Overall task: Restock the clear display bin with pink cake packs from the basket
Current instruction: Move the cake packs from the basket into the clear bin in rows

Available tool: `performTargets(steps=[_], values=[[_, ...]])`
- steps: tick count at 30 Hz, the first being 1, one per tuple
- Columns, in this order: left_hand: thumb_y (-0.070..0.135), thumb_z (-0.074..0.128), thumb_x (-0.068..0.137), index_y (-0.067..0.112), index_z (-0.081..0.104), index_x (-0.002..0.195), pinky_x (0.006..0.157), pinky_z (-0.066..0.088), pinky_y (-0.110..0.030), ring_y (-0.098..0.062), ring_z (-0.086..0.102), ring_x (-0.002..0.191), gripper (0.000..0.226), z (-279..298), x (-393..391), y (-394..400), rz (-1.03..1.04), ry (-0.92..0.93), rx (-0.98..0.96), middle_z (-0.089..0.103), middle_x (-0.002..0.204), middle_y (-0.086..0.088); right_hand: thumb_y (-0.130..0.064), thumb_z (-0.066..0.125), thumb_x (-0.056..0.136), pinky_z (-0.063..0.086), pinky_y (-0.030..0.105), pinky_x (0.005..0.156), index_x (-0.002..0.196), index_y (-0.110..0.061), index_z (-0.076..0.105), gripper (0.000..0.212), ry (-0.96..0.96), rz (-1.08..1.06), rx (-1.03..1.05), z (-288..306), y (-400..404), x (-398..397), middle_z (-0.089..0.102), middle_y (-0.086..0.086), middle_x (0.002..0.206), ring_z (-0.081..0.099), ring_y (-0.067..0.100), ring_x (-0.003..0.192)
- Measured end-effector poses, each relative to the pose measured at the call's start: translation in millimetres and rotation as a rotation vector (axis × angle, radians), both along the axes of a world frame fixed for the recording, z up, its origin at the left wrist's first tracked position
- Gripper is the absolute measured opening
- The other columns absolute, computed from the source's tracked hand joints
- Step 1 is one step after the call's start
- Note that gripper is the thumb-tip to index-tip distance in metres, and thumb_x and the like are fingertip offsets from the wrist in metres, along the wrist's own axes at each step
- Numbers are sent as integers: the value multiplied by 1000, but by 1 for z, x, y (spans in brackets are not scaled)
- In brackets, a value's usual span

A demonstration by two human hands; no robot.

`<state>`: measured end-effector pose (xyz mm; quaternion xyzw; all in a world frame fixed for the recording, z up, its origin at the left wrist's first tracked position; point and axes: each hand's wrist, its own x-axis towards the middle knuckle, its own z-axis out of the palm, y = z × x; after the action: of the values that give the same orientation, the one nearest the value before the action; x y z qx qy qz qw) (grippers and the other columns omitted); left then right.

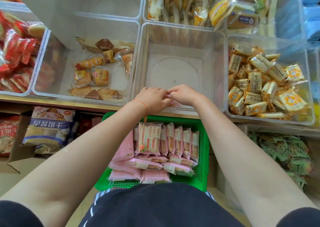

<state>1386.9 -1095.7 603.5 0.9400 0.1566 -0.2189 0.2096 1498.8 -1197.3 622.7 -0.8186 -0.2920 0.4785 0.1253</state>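
Hands together at the near wall of the clear display bin (180,41): left hand (153,99) and right hand (184,95) side by side, fingers curled inward and pinching one pink cake pack (170,102) between them, the pack mostly hidden under the knuckles, only a pink sliver showing low inside the bin against the front wall. Thin red string (142,103) round the left wrist. Bin floor bare beyond the hands, open room right up to the far wall and out to both side walls. Left rim pressed against the neighbouring bin of bread packs (97,74), right rim against the bin of yellow wafer packs (263,84), no gap on either side. Far rim meeting a bin of upright yellow-and-white packs (181,3). Green basket (201,150) just below the shelf edge, directly under the forearms, its far rim tucked beneath the front of the bin. Pink cake packs (162,148) crowded inside: a row standing on edge along the far side, more lying flat in front, filling the basket nearly wall to wall. Basket hemmed by both forearms, left and right. Blue-labelled biscuit bag (48,126) in a cardboard box low on the left; green packets (284,150) low on the right.
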Motion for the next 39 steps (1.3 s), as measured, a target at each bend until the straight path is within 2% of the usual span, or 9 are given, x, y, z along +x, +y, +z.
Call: performTargets(steps=[10, 13, 15, 18, 23, 26, 30, 35, 39], values=[[52, 30, 96, 23, 57, 124, 98, 38, -40, -23, 50, 120, 48, -7, -13, -9, 9, -104, 86, 59, 126, -4, -18, 45, 96, 50, 36, 98, 127, -18, 64, 36, -13, -151, 75, -5, -15, -10, 63, 3, 131, 59, 21, 115], [43, 34, 97, 15, 61, 120, 98, 39, -41, -26, 51, 120, 45, 1, -18, -11, 29, -198, 111, 60, 126, -8, -9, 46, 91, 45, 26, 79, 102, -14, 72, 29, -217, -272, 286, 2, -21, -15, 68, 1, 104, 60, 18, 95], [35, 41, 94, 13, 68, 100, 81, 46, -37, -26, 59, 96, 35, 11, -30, -15, 86, -469, 148, 66, 101, -6, -3, 46, 84, 42, 27, 67, 74, -10, 68, 25, -194, -358, 417, 18, -26, -20, 63, -1, 72, 56, 17, 70], [27, 48, 88, 17, 49, 58, 47, 29, -25, -18, 42, 49, 32, 21, -61, -26, 228, -750, 214, 45, 55, 6, 4, 42, 79, 43, 28, 47, 64, -5, 60, 26, 220, -346, 378, 40, -35, -35, 58, 10, 56, 54, 21, 47], [35, 44, 87, 16, 46, 53, 46, 27, -23, -21, 44, 49, 39, -19, -117, -46, 406, -262, 124, 43, 49, 3, -5, 46, 95, 62, 38, 72, 106, 1, 67, 25, 451, -82, -165, -4, -45, -76, 73, 18, 88, 73, 30, 76], [34, 48, 91, 16, 67, 93, 66, 47, -28, -22, 61, 77, 26, -55, -139, -47, 705, 153, -235, 66, 82, -2, -21, 42, 103, 60, 39, 85, 136, -2, 51, 40, 355, -179, -257, -58, -54, -108, 66, 17, 118, 70, 28, 97], [24, 51, 95, 9, 44, 141, 87, 46, -31, -22, 58, 102, 49, -70, -139, -55, 940, 174, -506, 58, 130, -7, -25, 44, 102, 52, 43, 99, 148, -9, 38, 49, 342, -410, -207, -88, -64, -138, 53, 11, 140, 58, 28, 118], [21, 53, 89, 11, 54, 132, 88, 54, -42, -31, 63, 96, 44, -79, -137, -53, 1104, 150, -629, 66, 108, -12, -28, 57, 93, 50, 47, 101, 138, -9, 49, 49, 476, -651, -145, -106, -72, -145, 63, 7, 129, 61, 26, 115], [15, 49, 80, 7, 61, 104, 61, 47, -34, -25, 60, 60, 28, -73, -140, -48, 1112, 149, -746, 62, 74, -9, -26, 73, 87, 58, 45, 88, 122, -6, 58, 43, 621, -736, -100, -97, -78, -133, 72, 9, 112, 72, 26, 99]])
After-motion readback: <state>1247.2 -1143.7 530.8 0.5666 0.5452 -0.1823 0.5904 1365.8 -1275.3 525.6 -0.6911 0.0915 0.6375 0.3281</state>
